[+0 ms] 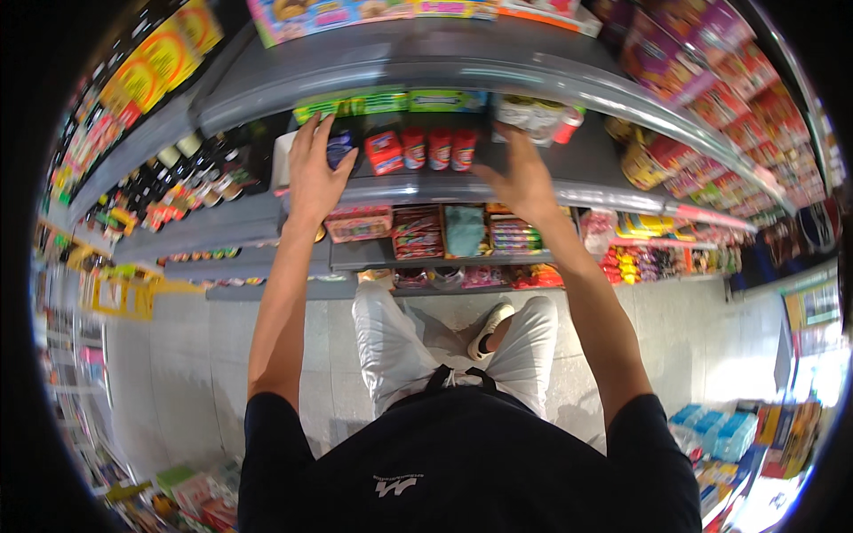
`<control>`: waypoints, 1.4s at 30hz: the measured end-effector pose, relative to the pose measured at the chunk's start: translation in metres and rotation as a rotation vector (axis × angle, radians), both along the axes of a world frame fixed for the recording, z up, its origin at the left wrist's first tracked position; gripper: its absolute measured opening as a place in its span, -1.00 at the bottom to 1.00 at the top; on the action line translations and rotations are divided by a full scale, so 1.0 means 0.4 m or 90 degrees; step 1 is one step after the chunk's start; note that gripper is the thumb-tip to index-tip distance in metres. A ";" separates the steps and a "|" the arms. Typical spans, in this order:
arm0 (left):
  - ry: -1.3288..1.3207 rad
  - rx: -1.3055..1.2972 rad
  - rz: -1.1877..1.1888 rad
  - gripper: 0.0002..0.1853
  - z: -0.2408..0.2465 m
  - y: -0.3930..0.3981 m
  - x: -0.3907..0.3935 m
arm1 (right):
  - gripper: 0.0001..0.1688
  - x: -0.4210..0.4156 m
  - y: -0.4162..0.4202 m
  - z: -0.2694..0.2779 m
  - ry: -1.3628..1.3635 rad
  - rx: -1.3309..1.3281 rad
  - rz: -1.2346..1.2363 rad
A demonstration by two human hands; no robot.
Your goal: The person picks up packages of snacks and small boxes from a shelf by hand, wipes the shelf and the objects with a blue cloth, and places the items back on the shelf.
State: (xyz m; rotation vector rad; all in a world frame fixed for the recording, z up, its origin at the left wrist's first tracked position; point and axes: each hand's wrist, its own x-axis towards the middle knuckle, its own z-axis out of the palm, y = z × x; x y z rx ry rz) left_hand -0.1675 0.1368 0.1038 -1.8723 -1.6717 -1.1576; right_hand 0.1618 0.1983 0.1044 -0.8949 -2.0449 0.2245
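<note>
My left hand (314, 170) is over the left part of a dark grey shelf (393, 188), thumb spread away from the fingers. Between thumb and forefinger shows a dark blue package (340, 149), partly covered; whether I touch it I cannot tell. A white box (282, 163) stands at that hand's left side, and the fingertips reach towards green packs (373, 102) at the back. Blurred, my right hand (524, 174) hovers with fingers apart before white round tubs (530, 114). Between my hands stand three red tubs (439, 149) and a red box (384, 152).
The clear-edged upper shelf (426, 50) overhangs my hands. Below are candy boxes (418, 232) and a teal cloth-like item (464, 230). Dark bottles (193, 170) line the left, stacked red and purple packs (726, 86) the right. Blue wrapped packs (716, 432) lie behind me at right.
</note>
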 end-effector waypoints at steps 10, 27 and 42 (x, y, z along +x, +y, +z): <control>0.045 -0.028 -0.073 -0.36 -0.009 0.021 0.135 | -0.26 -0.118 0.116 -0.129 -0.016 -0.116 -0.001; 0.079 -0.179 -0.107 -0.31 0.013 0.098 0.203 | -0.59 -0.062 0.158 -0.171 -0.008 -0.307 -0.020; 0.157 -0.263 -0.129 -0.50 -0.034 0.195 0.317 | -0.46 -0.007 0.157 -0.168 0.219 -0.299 -0.019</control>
